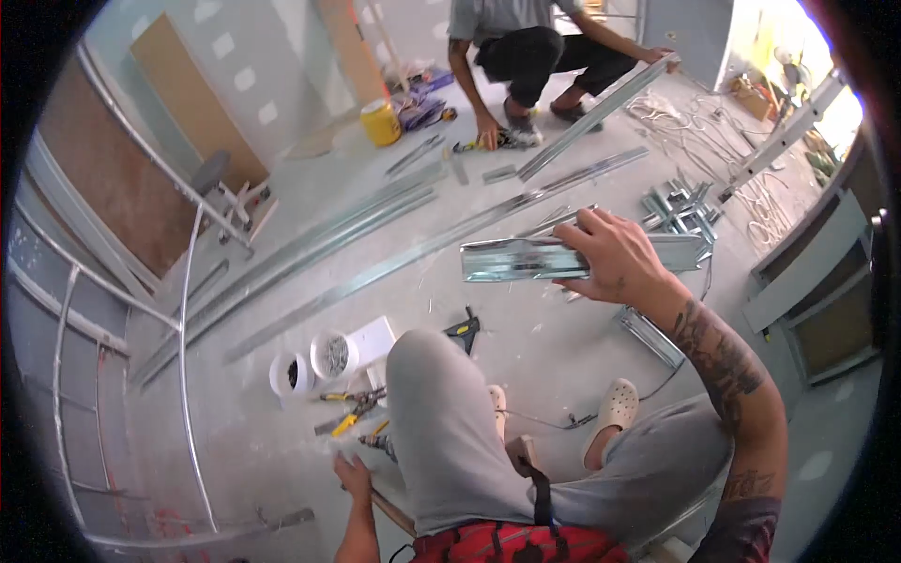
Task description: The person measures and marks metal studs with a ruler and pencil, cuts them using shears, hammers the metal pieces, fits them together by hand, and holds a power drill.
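Right fingers (pixel 589 225) grip a metal channel (pixel 502 261), left end free above floor (pixel 535 347); left fingers (pixel 343 465) parted, contact unclear.

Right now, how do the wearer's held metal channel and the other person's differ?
The wearer's channel runs nearly level across the view; the other person's channel slants. The right grip clasps the wearer's channel partway along; the other person's grip holds the other person's channel near its upper end. Both are shiny metal.

Single head-worn view, facing forward and steeply down over legs (pixel 446 441) to floor (pixel 544 347). Wide round lens, black corners, bowed lines. Right hand (pixel 612 251), left hand (pixel 353 475) close; co-worker (pixel 526 52), wall (pixel 267 56) farther off, toward top edge.
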Motion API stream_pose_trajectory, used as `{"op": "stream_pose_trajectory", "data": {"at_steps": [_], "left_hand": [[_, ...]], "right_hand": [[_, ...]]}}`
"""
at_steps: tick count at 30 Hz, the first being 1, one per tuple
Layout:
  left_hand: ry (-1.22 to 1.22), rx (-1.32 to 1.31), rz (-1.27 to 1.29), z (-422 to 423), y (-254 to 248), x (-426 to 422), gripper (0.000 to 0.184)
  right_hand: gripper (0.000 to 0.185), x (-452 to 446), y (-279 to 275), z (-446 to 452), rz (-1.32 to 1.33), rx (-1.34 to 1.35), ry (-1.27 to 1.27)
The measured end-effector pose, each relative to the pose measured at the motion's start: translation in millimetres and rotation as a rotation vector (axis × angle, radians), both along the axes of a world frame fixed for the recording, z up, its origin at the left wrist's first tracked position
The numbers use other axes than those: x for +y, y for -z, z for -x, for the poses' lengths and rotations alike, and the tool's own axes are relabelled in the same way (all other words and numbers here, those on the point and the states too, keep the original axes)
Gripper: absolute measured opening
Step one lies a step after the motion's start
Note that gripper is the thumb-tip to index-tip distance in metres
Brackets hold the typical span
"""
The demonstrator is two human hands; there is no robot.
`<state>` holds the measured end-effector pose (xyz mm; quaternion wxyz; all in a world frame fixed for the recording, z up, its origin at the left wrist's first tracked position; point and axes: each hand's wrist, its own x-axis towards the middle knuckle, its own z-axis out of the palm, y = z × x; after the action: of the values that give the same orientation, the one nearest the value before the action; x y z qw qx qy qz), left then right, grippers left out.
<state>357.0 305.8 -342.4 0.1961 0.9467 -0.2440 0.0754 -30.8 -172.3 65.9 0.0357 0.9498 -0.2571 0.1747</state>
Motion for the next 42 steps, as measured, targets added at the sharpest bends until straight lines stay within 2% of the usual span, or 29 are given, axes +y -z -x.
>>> {"op": "stream_pose_trajectory", "data": {"at_steps": [1,2,4,5,6,8,10,13,15,16,18,26,28,30,31,33,37,40,41,42], "left_hand": [[0.052,0.185,0.276,-9.5,-61.9,-54.7,0.042],[0.176,0.192,0.469,2.4,-141.4,-113.7,0.037],[0.438,0.202,0.664,21.0,-254.5,-205.0,0.025],[0.630,0.261,0.930,37.4,-291.4,-246.5,0.021],[0.807,0.108,0.816,58.2,-333.9,-278.5,0.018],[1.150,0.065,0.549,109.8,-393.9,-333.0,0.024],[1.419,0.036,0.376,153.7,-406.7,-375.3,0.032],[1.524,0.068,0.233,188.3,-395.1,-405.0,0.032],[1.424,0.240,0.108,201.8,-392.8,-411.6,0.023],[1.434,0.239,0.100,205.0,-391.9,-414.0,0.023],[1.410,0.315,0.210,210.5,-388.3,-415.7,0.017],[1.368,0.158,0.198,216.5,-376.3,-419.9,0.016],[1.328,0.156,0.208,216.6,-373.8,-418.1,0.016],[1.326,0.017,0.272,216.6,-373.0,-416.7,0.015],[1.320,0.018,0.271,215.9,-372.8,-416.8,0.015],[1.227,0.189,0.259,214.9,-372.3,-419.4,0.015],[1.226,0.196,0.336,215.6,-369.3,-425.3,0.015],[1.219,0.238,0.339,217.4,-375.6,-426.2,0.017],[1.192,0.310,0.233,218.7,-382.3,-426.0,0.016],[1.164,0.381,0.128,219.2,-386.4,-426.3,0.016]], "right_hand": [[0.054,1.0,0.1,5.8,-0.033,-0.030,0.010],[0.053,1.9,0.5,11.2,-0.068,-0.057,0.017],[0.052,4.7,1.8,21.0,-0.133,-0.077,0.026],[0.053,6.5,3.0,24.3,-0.220,-0.049,0.023],[0.053,7.7,4.3,26.8,-0.308,-0.022,0.017],[0.055,8.7,6.7,30.9,-0.362,0.023,0.037],[0.057,6.5,14.5,36.2,-0.324,0.025,0.008],[0.051,14.7,11.6,38.2,-0.316,0.027,0.078],[0.049,9.5,22.3,41.9,-0.250,0.020,0.091],[0.047,8.3,24.0,42.4,-0.186,0.024,0.093],[0.046,9.2,25.4,45.6,-0.213,0.000,0.114],[0.042,-0.1,34.0,33.9,-0.282,0.050,0.075],[0.036,0.3,37.7,29.7,-0.157,0.026,0.040],[0.033,0.0,39.2,27.4,-0.113,-0.001,0.029],[0.030,-0.1,39.8,26.3,-0.067,-0.027,0.020],[0.030,-0.9,41.4,24.3,-0.021,-0.036,0.004],[0.027,-2.7,42.2,26.4,0.109,-0.032,-0.022],[0.029,-3.8,40.7,26.9,0.073,-0.064,-0.017],[0.029,-1.3,37.9,26.8,0.072,-0.063,-0.015],[0.033,1.5,34.5,27.7,-0.102,-0.021,0.044]]}}
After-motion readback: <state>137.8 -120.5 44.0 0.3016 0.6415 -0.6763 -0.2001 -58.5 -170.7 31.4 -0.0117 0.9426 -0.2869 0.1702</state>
